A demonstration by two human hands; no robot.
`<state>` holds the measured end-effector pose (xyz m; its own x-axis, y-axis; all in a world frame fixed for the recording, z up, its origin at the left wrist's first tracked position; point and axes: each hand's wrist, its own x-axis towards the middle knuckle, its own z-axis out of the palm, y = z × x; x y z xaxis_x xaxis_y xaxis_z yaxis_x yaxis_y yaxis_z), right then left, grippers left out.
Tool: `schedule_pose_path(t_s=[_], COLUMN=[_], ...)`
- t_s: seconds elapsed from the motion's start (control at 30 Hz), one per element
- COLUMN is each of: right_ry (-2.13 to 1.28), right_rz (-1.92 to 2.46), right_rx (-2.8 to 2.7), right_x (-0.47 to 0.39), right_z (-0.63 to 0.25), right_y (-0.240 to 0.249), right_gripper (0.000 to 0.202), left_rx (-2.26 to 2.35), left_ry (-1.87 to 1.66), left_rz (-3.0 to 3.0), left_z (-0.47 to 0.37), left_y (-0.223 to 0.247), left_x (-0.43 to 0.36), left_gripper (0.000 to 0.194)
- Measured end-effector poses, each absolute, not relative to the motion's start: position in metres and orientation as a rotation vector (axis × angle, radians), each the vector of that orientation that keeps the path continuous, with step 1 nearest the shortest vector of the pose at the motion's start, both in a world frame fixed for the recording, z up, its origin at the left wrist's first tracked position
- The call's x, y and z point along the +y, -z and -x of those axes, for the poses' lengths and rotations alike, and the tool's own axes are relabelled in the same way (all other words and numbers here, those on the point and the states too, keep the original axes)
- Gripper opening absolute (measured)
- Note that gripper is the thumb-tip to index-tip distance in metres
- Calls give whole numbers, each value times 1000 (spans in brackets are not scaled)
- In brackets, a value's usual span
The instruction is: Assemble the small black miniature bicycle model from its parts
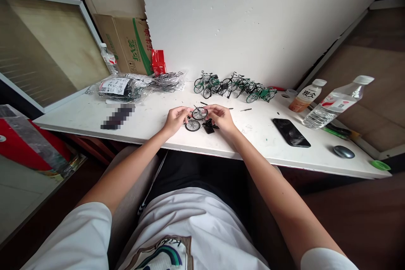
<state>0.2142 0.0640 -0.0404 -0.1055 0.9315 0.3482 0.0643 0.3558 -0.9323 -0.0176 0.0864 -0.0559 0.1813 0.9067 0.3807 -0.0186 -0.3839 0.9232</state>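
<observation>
Between my two hands, just above the white table, is a small black spoked toy bicycle wheel (200,113). The fingers of my right hand (220,117) are closed at its right edge. My left hand (176,120) has thumb and forefinger pinched together at the wheel's left side; what lies between those fingertips is too small to make out. A second spoked wheel (193,125) lies on the table just below. Next to it, under my right fingers, are black bicycle parts (209,127), partly hidden by the hand.
Several green and black model bicycles (234,85) stand at the back. Bagged parts (118,88) and a cardboard box (126,42) are at left. A phone (291,132), a mouse (344,152), a tea bottle (307,95) and a water bottle (337,103) occupy the right.
</observation>
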Motion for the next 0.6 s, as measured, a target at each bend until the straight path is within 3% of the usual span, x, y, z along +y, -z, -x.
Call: schedule_pose_path(t_s=[0.17,0.33,0.6], right_ry=[-996,-932,-618], right_rz=[912,958,1029], right_rx=[-1507,-1527,-1594], right_x=[60,63,66], right_z=[-215,-215,-216], right_y=[36,40,45], right_gripper=[39,55,40], left_rx=[885,897,845], left_ry=[-1358,-1411,-1347], left_rz=[-1623,-1656,-1535], left_z=[17,17,14], left_y=[58,60,62], left_x=[86,89,87], left_gripper=[52,55,63])
